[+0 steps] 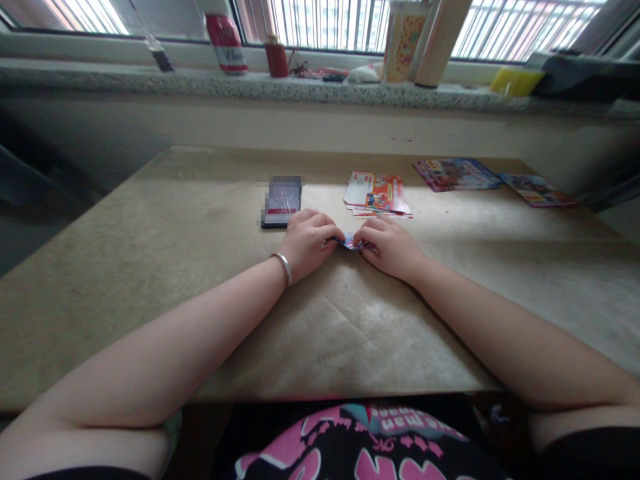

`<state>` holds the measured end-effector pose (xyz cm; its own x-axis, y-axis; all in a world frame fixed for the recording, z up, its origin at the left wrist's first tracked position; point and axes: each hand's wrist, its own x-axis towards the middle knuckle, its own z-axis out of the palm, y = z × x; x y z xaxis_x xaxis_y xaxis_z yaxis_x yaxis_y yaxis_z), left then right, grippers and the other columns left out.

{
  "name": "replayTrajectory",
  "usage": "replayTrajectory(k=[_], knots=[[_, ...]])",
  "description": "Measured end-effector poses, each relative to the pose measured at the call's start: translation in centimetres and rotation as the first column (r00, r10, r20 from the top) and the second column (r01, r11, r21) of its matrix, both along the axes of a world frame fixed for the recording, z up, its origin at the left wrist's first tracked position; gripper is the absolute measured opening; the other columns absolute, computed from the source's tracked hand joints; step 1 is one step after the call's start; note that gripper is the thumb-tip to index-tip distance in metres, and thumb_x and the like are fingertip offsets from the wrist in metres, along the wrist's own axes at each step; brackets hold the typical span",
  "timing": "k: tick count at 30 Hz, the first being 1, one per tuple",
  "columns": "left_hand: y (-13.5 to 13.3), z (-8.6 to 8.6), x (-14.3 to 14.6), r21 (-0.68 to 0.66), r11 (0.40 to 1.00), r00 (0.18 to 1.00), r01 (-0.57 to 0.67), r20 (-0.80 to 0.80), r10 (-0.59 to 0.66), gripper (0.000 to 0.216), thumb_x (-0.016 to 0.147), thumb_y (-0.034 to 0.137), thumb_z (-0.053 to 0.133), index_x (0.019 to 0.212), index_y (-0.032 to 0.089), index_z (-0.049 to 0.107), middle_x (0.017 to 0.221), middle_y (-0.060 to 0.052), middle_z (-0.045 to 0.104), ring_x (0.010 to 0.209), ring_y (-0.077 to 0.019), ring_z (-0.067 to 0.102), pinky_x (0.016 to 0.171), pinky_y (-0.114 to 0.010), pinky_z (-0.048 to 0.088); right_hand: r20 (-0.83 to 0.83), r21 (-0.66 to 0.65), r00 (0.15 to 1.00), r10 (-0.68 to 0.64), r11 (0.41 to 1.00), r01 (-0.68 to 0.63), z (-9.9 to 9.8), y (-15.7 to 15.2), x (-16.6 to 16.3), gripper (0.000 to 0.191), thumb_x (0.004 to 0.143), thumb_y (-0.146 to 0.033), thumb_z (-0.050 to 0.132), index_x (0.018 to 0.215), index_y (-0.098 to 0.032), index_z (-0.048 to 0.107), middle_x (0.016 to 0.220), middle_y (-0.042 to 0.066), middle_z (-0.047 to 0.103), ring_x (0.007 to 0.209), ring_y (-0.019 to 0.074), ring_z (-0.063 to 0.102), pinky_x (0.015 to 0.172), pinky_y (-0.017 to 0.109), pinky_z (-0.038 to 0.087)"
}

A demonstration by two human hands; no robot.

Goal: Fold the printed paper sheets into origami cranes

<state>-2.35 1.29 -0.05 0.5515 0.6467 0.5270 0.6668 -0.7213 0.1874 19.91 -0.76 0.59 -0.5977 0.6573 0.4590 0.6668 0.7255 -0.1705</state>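
Blue-and-pink printed paper [351, 242] is spanning the gap between the left hand [311, 241] and right hand [389, 244], which are pinching its opposite ends over the beige worktop [330, 347]; orange-and-white cards [379, 193] are lying just beyond.

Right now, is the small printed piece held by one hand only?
No, the left hand and the right hand both hold the small printed piece, one at each end.

My feed's kinda dim and soft: daylight glares through the window [325, 23] up top, upper right smears, blocky pixels left of center.
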Motion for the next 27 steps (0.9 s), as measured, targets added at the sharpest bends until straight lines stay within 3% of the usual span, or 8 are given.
replayTrajectory(k=[5,10,16,19,22,27], knots=[[-0.6,0.4,0.1,-0.057,0.998,0.994,0.021,-0.107,-0.027,0.016,0.086,0.025,0.060,0.092,0.028,0.075,0.097,0.000,0.073,0.090,-0.0201,0.057,0.086,-0.037,0.040,0.020,-0.067,1.000,0.017,0.998,-0.015,0.0,0.0,0.3,0.017,0.080,-0.020,0.059,0.094,-0.021,0.068,0.097,0.008,0.065,0.097,0.0243,0.055,0.089,0.038,0.046],[-1.1,0.6,0.3,-0.011,1.000,0.981,0.014,-0.191,-0.015,0.021,0.089,0.028,0.055,0.099,0.025,0.073,0.101,-0.003,0.072,0.092,-0.0223,0.060,0.086,-0.039,0.043,0.000,-0.097,1.000,0.003,0.995,-0.003,-0.1,0.2,0.5,0.016,0.085,-0.026,0.058,0.095,-0.021,0.070,0.108,0.007,0.068,0.103,0.0240,0.058,0.095,0.040,0.044],[-1.2,0.7,0.4,-0.045,0.998,0.974,0.049,-0.220,-0.057,0.026,0.091,0.029,0.050,0.107,0.021,0.069,0.110,-0.006,0.070,0.102,-0.0220,0.063,0.107,-0.048,0.037,-0.046,-0.097,0.997,-0.064,0.993,0.059,-0.4,0.5,0.4,0.019,0.089,-0.025,0.054,0.097,-0.021,0.070,0.105,0.006,0.072,0.101,0.0225,0.061,0.095,0.040,0.044],[-1.3,0.7,0.5,-0.088,0.996,0.972,0.033,-0.228,-0.053,0.030,0.092,0.030,0.048,0.114,0.019,0.066,0.122,-0.008,0.065,0.111,-0.0234,0.060,0.108,-0.049,0.037,-0.086,-0.040,0.988,-0.129,0.991,0.126,-0.7,0.7,0.6,0.019,0.088,-0.026,0.056,0.095,-0.021,0.073,0.111,0.007,0.071,0.108,0.0245,0.058,0.100,0.043,0.041],[-1.2,0.6,0.5,-0.061,0.998,0.974,-0.016,-0.228,0.001,0.031,0.094,0.031,0.046,0.113,0.020,0.068,0.124,-0.010,0.064,0.117,-0.0259,0.056,0.104,-0.047,0.040,-0.090,-0.069,0.988,-0.125,0.990,0.119,-0.9,0.9,0.6,0.018,0.087,-0.026,0.058,0.093,-0.022,0.074,0.105,0.006,0.072,0.106,0.0242,0.057,0.098,0.043,0.042],[-1.0,0.4,0.5,-0.033,0.992,0.975,-0.123,-0.190,0.114,0.026,0.093,0.035,0.050,0.106,0.024,0.070,0.112,-0.006,0.069,0.118,-0.0295,0.053,0.105,-0.055,0.034,-0.093,-0.113,0.994,-0.052,0.993,0.042,-0.8,0.9,0.4,0.015,0.085,-0.027,0.061,0.091,-0.024,0.075,0.095,0.005,0.072,0.095,0.0221,0.059,0.093,0.042,0.042]])
